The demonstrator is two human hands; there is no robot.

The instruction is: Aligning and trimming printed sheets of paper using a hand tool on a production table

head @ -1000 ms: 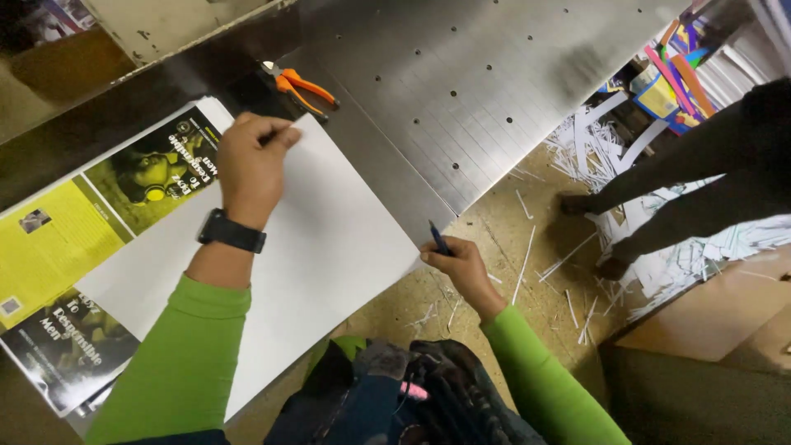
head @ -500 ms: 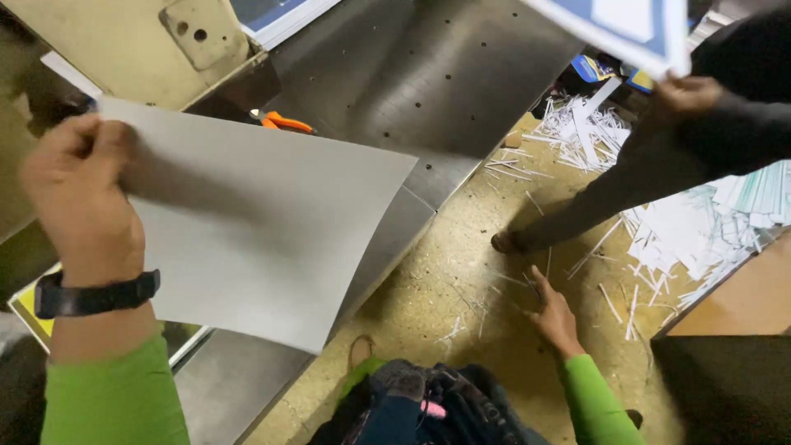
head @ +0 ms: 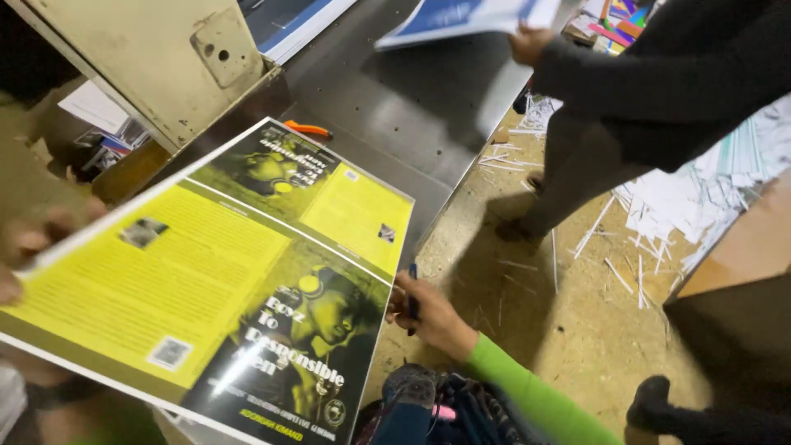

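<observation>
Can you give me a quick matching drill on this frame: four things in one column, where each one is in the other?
Things:
1. printed sheet
2. blue pen
3. orange pliers
4. paper offcuts

Places:
A. on the grey metal table, beyond the sheet
B. in the right hand
C. scattered on the floor at right
D. gripped at its edge by the left hand, yellow side up

Pairs: 1-D, 2-B, 3-A, 4-C
</observation>
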